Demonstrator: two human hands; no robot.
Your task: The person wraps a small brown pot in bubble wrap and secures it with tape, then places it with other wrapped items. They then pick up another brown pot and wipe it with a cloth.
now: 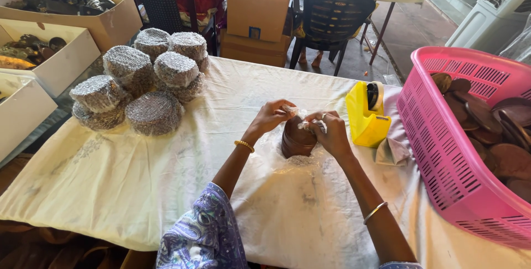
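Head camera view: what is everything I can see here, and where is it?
brown stack: one, in clear plastic, table middle
wrapped bundles: about eight, silvery, left
tape dispenser: one, yellow, right of the stack
basket: one, pink, right, holding brown discs
cardboard boxes: several, brown and white, behind and far left
chair: one, dark, behind
tablecloth: one, white
left hand: pinching plastic
right hand: pinching plastic

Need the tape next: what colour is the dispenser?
Yellow: the tape dispenser, right of both hands, head view.

Packing workshop, wrapped bundles [141,75], cardboard boxes [257,9], tape dispenser [366,115]
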